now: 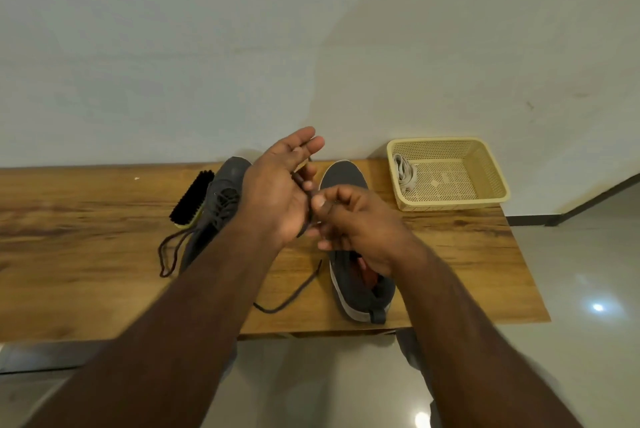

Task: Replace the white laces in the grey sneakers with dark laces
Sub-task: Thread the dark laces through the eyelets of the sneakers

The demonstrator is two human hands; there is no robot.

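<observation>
Examining the centre of the frame, I find a dark lace (289, 296) running from the hands down onto the wooden table (86, 254), its free end lying between the two grey sneakers. The left sneaker (221, 199), left of centre, is already threaded with dark lace, loose ends looping toward the lower left. The right sneaker (360, 292), right of centre, shows an open throat with a reddish lining; its eyelets are hidden by the hands. A black-bristled brush (192, 199) lies just beside the left sneaker. In the upper right of the table stands a cream plastic basket (485, 167) holding white laces (405, 173). The left hand (277, 192) is raised, fingers extended, lace draped across its palm. The right hand (353, 219) pinches the lace between thumb and fingers, above the right sneaker.
</observation>
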